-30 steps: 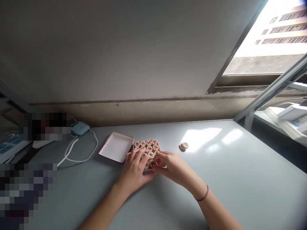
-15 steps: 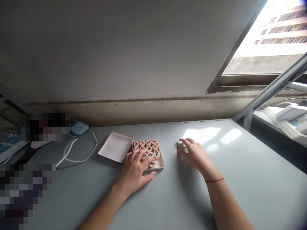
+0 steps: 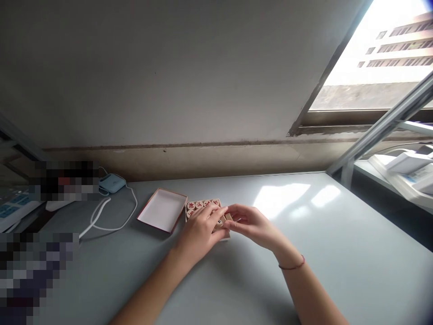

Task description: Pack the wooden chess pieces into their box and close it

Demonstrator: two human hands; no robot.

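Note:
A shallow box (image 3: 224, 238) of round wooden Chinese chess pieces (image 3: 191, 206) rests on the desk; the pieces I can read carry red characters. My left hand (image 3: 201, 229) lies across the box from the near side, fingers stretched over the pieces and hiding most of them. At the box's right edge my right hand (image 3: 252, 222) pinches a Chinese chess piece (image 3: 229, 218) tilted on edge, close to the left fingertips. Whether more than one piece is in that pinch is hard to see. Left of the box lies its upturned lid (image 3: 162, 209), white inside.
A light-blue device (image 3: 112, 183) with a white cable (image 3: 126, 221) sits at the back left of the grey desk (image 3: 338, 253). A metal frame post (image 3: 375, 135) rises at the right, by white items (image 3: 411, 164) on a shelf. A wall closes the back.
My right hand has moved left from the open desk to the box, bringing the Chinese chess piece along. My left hand has shifted slightly right over the pieces.

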